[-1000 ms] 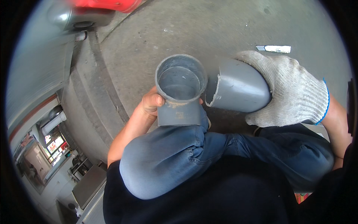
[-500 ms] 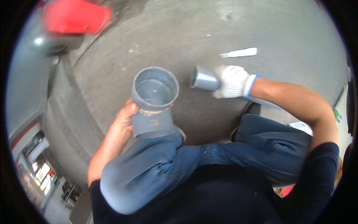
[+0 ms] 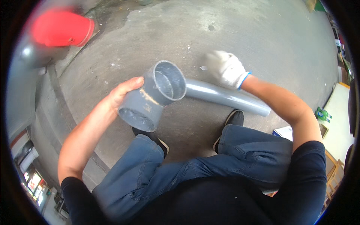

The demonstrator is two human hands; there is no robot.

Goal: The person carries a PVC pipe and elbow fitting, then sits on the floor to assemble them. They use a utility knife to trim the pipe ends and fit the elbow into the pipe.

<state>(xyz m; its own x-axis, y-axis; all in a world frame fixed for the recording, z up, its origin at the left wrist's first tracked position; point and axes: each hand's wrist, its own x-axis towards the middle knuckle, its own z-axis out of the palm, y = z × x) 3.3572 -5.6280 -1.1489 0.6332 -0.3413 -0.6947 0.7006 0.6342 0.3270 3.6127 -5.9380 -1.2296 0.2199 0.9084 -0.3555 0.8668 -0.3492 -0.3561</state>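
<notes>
My left hand (image 3: 125,89), bare, grips a grey plastic pipe tee (image 3: 144,99) by its side, thumb on top. One of its round openings points up toward me, another down and to the left. A grey pipe (image 3: 228,98) lies on the floor, its left end hidden behind the tee; I cannot tell whether the two touch. Beyond the pipe is my right hand (image 3: 227,69) in a white knit glove, its fingers smeared by motion. Just past the fingers shows the pale tip of a white knife-like tool (image 3: 203,68), mostly covered by the glove.
A red bucket (image 3: 63,28) stands at the far left, by a ledge. My dark shoes (image 3: 235,118) rest on the concrete floor (image 3: 262,37). To the right are a white-and-blue box (image 3: 284,132), a green item (image 3: 323,114) and a pale tabletop (image 3: 339,112).
My right hand has moved from the pipe's left end to over the knife-like tool. My left hand has raised and tilted the tee off my leg. The view has shifted too.
</notes>
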